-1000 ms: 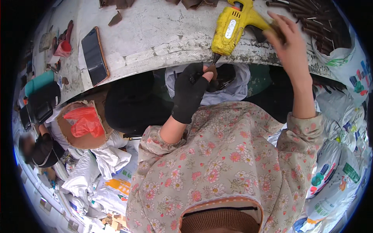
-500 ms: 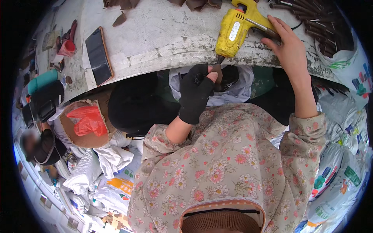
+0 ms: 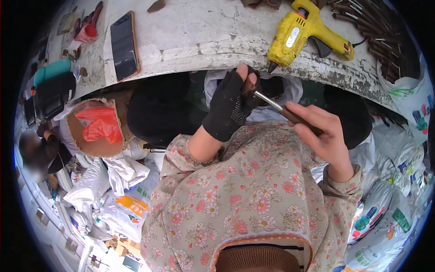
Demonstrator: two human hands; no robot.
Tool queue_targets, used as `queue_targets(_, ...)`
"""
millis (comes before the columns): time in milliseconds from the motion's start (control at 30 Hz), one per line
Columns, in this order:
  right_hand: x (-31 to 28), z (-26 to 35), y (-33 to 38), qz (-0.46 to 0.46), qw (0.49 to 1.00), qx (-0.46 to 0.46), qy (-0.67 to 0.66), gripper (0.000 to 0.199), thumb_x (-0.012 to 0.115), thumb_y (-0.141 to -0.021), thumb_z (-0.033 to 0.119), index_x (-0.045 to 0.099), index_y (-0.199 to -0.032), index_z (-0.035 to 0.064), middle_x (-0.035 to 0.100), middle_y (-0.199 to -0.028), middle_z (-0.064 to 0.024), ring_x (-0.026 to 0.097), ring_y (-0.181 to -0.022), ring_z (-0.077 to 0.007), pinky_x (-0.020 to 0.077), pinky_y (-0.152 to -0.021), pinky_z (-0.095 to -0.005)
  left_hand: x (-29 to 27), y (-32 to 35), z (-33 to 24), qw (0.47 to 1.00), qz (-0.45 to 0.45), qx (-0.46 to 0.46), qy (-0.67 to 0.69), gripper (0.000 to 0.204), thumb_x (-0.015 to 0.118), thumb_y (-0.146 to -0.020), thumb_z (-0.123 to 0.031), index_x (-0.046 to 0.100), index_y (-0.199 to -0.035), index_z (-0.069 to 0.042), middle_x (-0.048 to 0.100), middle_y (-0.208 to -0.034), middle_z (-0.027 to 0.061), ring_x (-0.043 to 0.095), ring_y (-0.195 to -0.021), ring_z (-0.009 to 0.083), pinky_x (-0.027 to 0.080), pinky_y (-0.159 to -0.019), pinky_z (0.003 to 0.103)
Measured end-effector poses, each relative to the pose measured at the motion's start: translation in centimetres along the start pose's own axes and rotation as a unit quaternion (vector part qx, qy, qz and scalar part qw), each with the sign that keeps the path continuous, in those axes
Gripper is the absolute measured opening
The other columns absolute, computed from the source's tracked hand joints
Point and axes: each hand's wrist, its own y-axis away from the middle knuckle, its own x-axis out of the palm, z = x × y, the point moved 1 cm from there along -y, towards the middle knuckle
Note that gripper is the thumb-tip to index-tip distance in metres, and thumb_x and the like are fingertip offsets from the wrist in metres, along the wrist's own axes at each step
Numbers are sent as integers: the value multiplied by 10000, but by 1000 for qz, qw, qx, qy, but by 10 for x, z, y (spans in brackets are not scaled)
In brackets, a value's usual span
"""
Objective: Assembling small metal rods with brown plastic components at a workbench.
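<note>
On the left of your worn white tabletop (image 3: 190, 34) lies a black rectangular phone with an orange-brown edge (image 3: 125, 46). Your left hand in a black fingerless glove (image 3: 230, 102) pinches a small brown piece (image 3: 248, 88), just off the table's near edge. The silver-shafted brown rod (image 3: 294, 117) meets that piece; its depth cannot be determined. A yellow glue gun (image 3: 303, 30) lies on the tabletop. Your bare right hand (image 3: 324, 133) grips the rod's brown end, fingers closed. Similar brown rods (image 3: 383, 43) lie heaped at right.
</note>
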Motion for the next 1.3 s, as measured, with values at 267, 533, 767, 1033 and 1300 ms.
queue_targets(267, -3, 16, -3, 12, 997, 12, 71, 392, 603, -770, -14, 592, -1156, 54, 490, -677, -68, 463, -564, -150, 378, -519, -262, 2, 9, 0, 981, -10, -134, 143, 271, 474, -943, -292, 482, -759, -94, 487, -661, -21, 441, -574, 72, 365, -516, 230)
queue_targets(533, -3, 54, -9, 66, 978, -16, 198, 433, 622, -716, -60, 604, -1134, 52, 481, -665, -65, 465, -520, -148, 376, -470, -259, 6, 35, -36, 976, 42, 65, -206, 265, 431, -936, -203, 527, -772, -18, 470, -640, 12, 473, -601, 82, 398, -563, 253)
queue_targets(767, 24, 6, -14, 64, 991, 17, 120, 351, 635, -735, 1, 621, -1082, 55, 543, -688, -117, 542, -547, -242, 449, -504, -313, -32, 27, -10, 935, 120, 30, -332, 156, 518, -895, -186, 578, -864, -46, 548, -767, 19, 543, -728, 111, 431, -615, 255)
queue_targets(1033, 61, -108, -22, 18, 993, 82, 80, 302, 621, -773, 88, 631, -1075, 74, 623, -828, -171, 613, -724, -292, 490, -655, -330, -40, 15, -18, 683, 132, 449, -562, 206, 692, -666, -65, 612, -856, -77, 613, -867, 81, 592, -785, 257, 472, -677, 329)
queue_targets(1300, 142, -301, -77, 103, 948, 100, 285, 344, 561, -802, 219, 601, -1143, 207, 620, -1024, -160, 603, -927, -331, 475, -816, -418, -89, -108, -108, 691, -175, 470, -521, 308, 698, -724, -128, 615, -1018, -88, 620, -877, 82, 591, -729, 235, 471, -660, 338)
